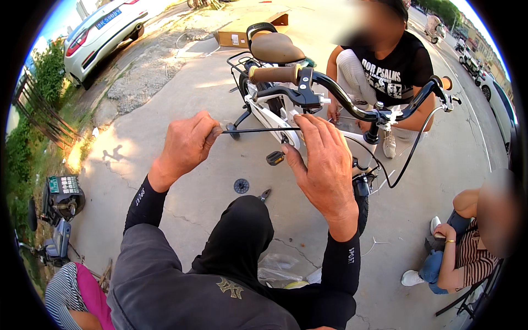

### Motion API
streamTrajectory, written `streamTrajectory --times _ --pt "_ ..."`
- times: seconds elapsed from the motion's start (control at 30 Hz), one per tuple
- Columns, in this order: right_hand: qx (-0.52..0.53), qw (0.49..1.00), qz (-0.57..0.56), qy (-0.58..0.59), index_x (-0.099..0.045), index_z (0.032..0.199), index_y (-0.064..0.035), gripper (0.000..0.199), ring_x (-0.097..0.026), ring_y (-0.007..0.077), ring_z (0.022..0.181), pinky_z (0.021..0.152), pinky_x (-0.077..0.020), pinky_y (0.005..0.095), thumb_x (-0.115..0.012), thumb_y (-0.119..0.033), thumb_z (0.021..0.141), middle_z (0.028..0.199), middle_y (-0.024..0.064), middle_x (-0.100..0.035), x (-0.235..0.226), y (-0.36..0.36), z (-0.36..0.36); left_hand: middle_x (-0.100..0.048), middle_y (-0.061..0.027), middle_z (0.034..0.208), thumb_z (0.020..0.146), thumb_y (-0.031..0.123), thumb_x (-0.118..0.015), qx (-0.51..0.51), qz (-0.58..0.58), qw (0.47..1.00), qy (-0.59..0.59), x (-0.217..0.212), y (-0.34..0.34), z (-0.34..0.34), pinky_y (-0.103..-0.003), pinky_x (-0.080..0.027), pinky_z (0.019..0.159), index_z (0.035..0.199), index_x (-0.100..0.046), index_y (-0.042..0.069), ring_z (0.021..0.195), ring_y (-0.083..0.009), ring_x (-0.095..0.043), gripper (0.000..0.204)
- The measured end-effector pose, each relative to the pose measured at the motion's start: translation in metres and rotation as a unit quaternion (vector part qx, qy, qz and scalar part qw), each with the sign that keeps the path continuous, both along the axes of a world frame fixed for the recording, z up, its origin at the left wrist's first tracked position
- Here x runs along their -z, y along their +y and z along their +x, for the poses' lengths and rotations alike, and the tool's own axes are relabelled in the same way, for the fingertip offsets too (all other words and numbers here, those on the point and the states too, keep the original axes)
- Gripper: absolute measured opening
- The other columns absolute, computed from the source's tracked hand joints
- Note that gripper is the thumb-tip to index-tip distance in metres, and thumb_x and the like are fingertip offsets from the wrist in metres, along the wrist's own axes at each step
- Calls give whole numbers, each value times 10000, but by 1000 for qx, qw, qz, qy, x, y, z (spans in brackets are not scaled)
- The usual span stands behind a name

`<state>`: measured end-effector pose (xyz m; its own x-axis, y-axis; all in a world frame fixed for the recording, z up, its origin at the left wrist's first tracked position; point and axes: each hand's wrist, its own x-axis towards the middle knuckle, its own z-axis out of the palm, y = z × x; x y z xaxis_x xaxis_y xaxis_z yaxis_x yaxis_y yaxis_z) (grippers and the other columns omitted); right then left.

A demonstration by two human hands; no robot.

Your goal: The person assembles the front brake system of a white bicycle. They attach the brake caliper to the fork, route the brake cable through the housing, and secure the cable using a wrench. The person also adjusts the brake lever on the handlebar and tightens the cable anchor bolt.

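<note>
A thin black cable (258, 130) is stretched almost level between my two hands. My left hand (188, 142) is closed, pinching the cable's left end between thumb and fingers. My right hand (325, 165) closes on its other end, thumb below and fingers above; the fingers hide that end. Just beyond my right hand are the brake lever (280, 93) and brown grip (274, 74) of a white bicycle (272, 116). Its black handlebar (346, 103) reaches to the right, and another black cable (410, 165) loops down from it.
Behind the handlebar a person in a black T-shirt (404, 60) crouches. Another person in a striped top (476, 247) sits at the right. A black disc (241, 186) and pliers (265, 194) lie on the concrete near my knee. A cardboard box (242, 34) stands behind the brown saddle (278, 48).
</note>
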<state>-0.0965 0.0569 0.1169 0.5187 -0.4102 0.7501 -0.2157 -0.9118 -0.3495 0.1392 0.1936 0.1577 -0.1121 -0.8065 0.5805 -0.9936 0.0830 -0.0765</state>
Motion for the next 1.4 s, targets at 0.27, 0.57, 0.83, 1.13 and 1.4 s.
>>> streamTrajectory --times 0.27,0.57,0.83,1.13,1.4 --pt "-17 989 -140 -52 -709 1047 -86 340 -536 141 610 486 -388 286 -797 -222 748 725 -7 -473 -28 26 -12 -639 -98 780 970 152 -647 170 45 959 223 -35 11 -29 -309 -470 547 936 -669 13 633 -230 -629 145" --pt "7 988 -124 -87 -641 813 -62 124 -559 165 677 526 -396 306 -645 -186 809 733 10 -508 -14 33 -10 -656 -131 764 985 288 -661 156 15 946 283 -33 19 -12 -309 -546 633 972 -671 -76 659 -204 -660 364" --pt "-68 978 -154 -125 -594 776 -52 146 -543 173 588 483 -401 308 -636 -191 786 630 7 -501 -17 70 -5 -633 -125 739 1011 374 -497 189 59 968 152 -42 53 -40 -377 -433 677 752 -616 28 656 -280 -588 448" --pt "-120 971 -181 -103 -653 906 18 273 -484 140 555 423 -326 273 -659 -201 744 632 -2 -490 3 73 -11 -625 -75 677 978 379 -565 126 247 960 30 -78 71 -58 -371 -440 660 789 -653 53 625 -278 -621 387" --pt "-130 972 -170 -95 -665 901 18 274 -487 136 545 421 -347 270 -661 -202 738 629 -9 -491 4 73 -10 -610 -45 634 974 370 -589 173 292 935 102 -67 64 -47 -344 -484 607 762 -664 71 571 -261 -623 374"
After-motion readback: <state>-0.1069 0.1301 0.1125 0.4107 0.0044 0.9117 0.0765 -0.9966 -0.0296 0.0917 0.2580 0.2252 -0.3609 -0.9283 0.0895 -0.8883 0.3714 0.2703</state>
